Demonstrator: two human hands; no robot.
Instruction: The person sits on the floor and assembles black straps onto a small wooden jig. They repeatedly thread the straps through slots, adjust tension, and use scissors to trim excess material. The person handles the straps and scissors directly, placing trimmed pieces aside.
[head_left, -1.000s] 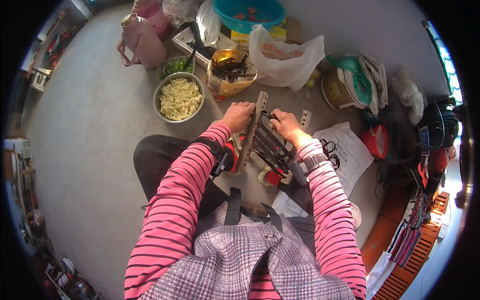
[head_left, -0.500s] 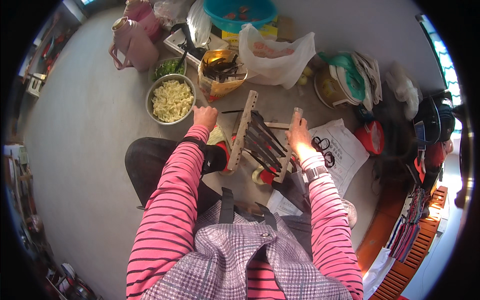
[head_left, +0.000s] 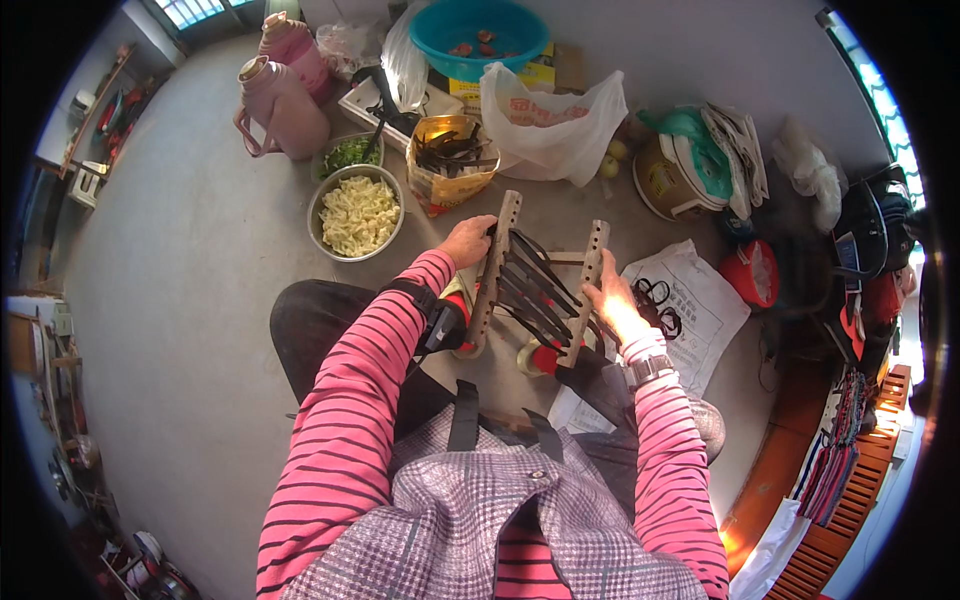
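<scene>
Between my knees stands a wooden frame (head_left: 487, 285) with two rails pierced by rows of holes. Several black strips (head_left: 535, 300) run across from rail to rail. My left hand (head_left: 467, 243) is closed at the outer side of the left rail, its fingertips on the end of a black strip near the top. My right hand (head_left: 612, 297) grips the upper part of the right rail, thumb on the near side; some of its fingers are hidden.
Ahead are a bowl of pale shreds (head_left: 358, 218), a bowl of chopped greens (head_left: 350, 153), a container of dark strips (head_left: 455, 165), a white plastic bag (head_left: 550, 125) and a blue basin (head_left: 480, 40). Pink flasks (head_left: 285, 110) stand far left. Black loops (head_left: 655, 305) lie on a white sack (head_left: 700, 330).
My left hand has moved right, from beside the bowl of pale shreds to the strip end at the left rail. My right hand has slid slightly lower on its rail. The view has shifted slightly.
</scene>
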